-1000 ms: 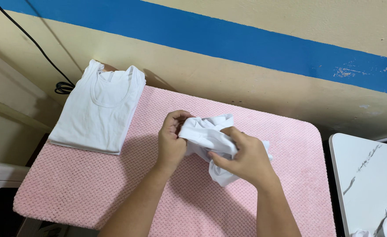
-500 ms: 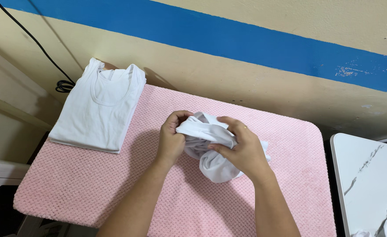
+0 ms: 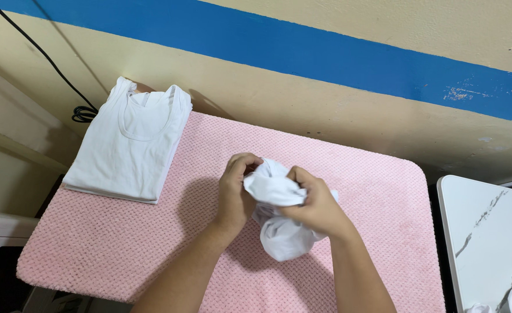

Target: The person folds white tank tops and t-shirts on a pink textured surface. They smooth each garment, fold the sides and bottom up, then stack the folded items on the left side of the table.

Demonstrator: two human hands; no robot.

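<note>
White cloth bundle (image 3: 279,223), bunched, is held just above the centre of the pink textured pad (image 3: 122,243). Left hand (image 3: 235,194) pinches its top edge from 9 o'clock; right hand (image 3: 317,206) clamps it from 3 o'clock, keeping the gathered fabric from unrolling. Folded white tank tops (image 3: 129,145) are stacked at 10 o'clock, clear of the working area.

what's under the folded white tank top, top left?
The tank top lies on the pink cover; its far end overhangs the cover's edge. A second white layer shows along its near edge. What lies under the middle is covered.
</note>
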